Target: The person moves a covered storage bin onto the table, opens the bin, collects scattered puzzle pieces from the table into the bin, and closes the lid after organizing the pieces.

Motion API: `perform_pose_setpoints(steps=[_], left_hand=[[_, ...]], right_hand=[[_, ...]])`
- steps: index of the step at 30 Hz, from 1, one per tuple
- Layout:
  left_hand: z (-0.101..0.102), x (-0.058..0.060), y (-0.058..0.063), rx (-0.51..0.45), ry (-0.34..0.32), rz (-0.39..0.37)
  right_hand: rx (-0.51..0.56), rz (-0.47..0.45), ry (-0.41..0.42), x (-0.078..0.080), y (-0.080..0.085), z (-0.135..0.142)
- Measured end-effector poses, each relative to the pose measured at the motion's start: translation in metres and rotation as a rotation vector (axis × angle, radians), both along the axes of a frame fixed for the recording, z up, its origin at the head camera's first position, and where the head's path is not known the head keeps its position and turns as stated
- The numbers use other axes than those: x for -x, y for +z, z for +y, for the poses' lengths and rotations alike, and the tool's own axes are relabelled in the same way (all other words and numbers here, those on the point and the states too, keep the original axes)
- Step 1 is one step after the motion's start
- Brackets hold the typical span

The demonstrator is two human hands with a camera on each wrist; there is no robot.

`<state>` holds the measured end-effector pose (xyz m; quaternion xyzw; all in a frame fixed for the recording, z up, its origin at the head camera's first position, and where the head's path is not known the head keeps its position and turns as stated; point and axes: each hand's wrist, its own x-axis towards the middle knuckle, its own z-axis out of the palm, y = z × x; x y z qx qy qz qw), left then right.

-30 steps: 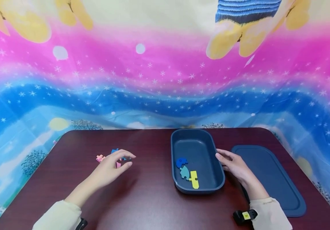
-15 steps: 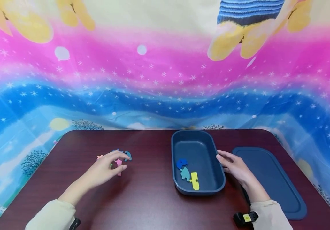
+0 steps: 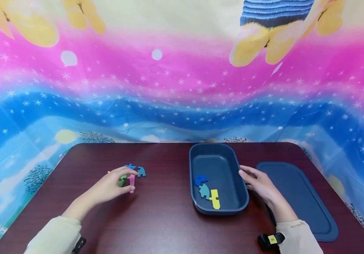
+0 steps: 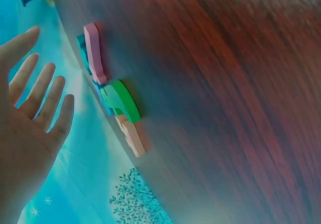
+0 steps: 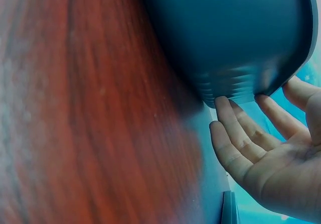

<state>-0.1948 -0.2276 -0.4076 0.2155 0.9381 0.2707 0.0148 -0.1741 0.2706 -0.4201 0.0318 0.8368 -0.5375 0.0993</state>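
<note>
My left hand (image 3: 112,185) hovers over a small group of puzzle pieces on the left of the table, thumb and fingers spread. Nearest its fingertips stands a pink piece (image 3: 132,181); beside it are a green piece (image 3: 122,181), a blue piece (image 3: 130,165) and a teal piece (image 3: 141,171). A peach-pink piece (image 4: 131,136) shows in the left wrist view, mostly hidden by the hand in the head view. My right hand (image 3: 262,183) touches the right side of a dark blue box (image 3: 211,150) with relaxed fingers, the fingertips against its outer wall.
Inside the box lie a dark blue piece (image 3: 201,180), a teal-green piece (image 3: 204,191) and a yellow piece (image 3: 215,199). To the right, a flat lid (image 3: 299,201) rests on the table (image 3: 162,225). A printed cloth (image 3: 169,77) hangs behind the back edge.
My left hand has moved left and down toward the pink piece, uncovering the teal piece and the green piece. The right hand has stayed at the box.
</note>
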Motion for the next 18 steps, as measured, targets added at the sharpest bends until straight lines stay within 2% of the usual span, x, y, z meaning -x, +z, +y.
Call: perform_pose_setpoints(steps=[10,18], left_hand=[[-0.006,0.0,-0.008,0.032,0.004,-0.023],[-0.007,0.009,-0.008,0.072,0.0,-0.005]], right_hand=[[-0.011,-0.013,-0.004,-0.003,-0.002,-0.001],[-0.018,0.01,-0.01,0.0,-0.001,0.0]])
